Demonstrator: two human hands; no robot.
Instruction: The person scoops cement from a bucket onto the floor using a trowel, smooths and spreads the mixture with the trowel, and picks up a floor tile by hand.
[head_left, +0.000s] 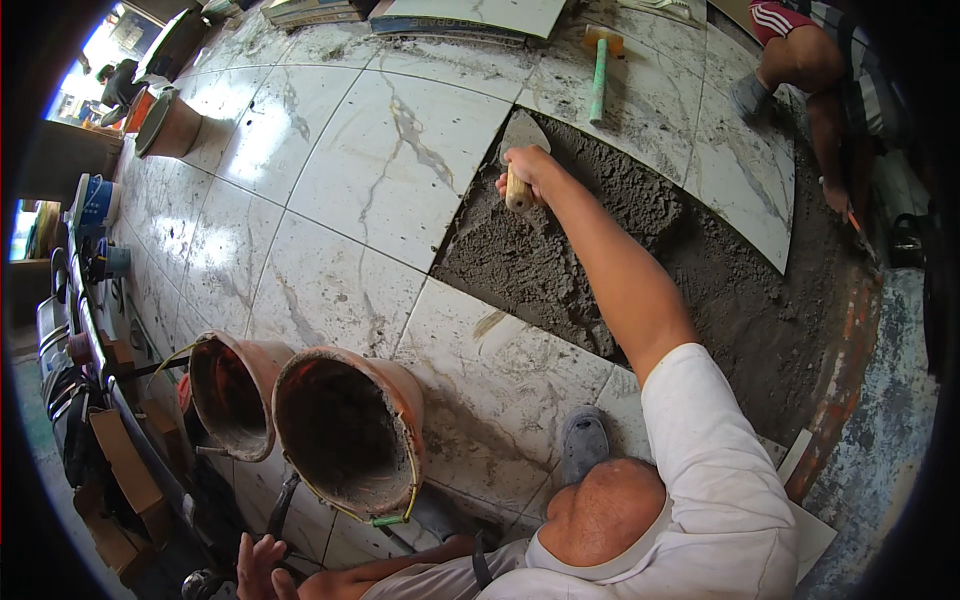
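Observation:
My right hand [526, 172] grips the wooden handle of a pointed trowel [522, 130], its blade at the far corner of a patch of rough grey mortar [545, 262] between marble-patterned white tiles [360, 190]. My left hand [262, 568] is low at the lower edge, fingers apart and bent, holding nothing that I can see. Just beyond it stand two mortar-stained buckets, a larger one [348, 435] and a smaller one [232, 395] to its left.
A green-handled mallet [598, 85] lies on tiles beyond the mortar. Tile stacks [450, 25] lie at the back. At the right, another person's hand [838, 198] holds a tool. More buckets [168, 128] and assorted gear line the left. A grey shoe [585, 440] is below me.

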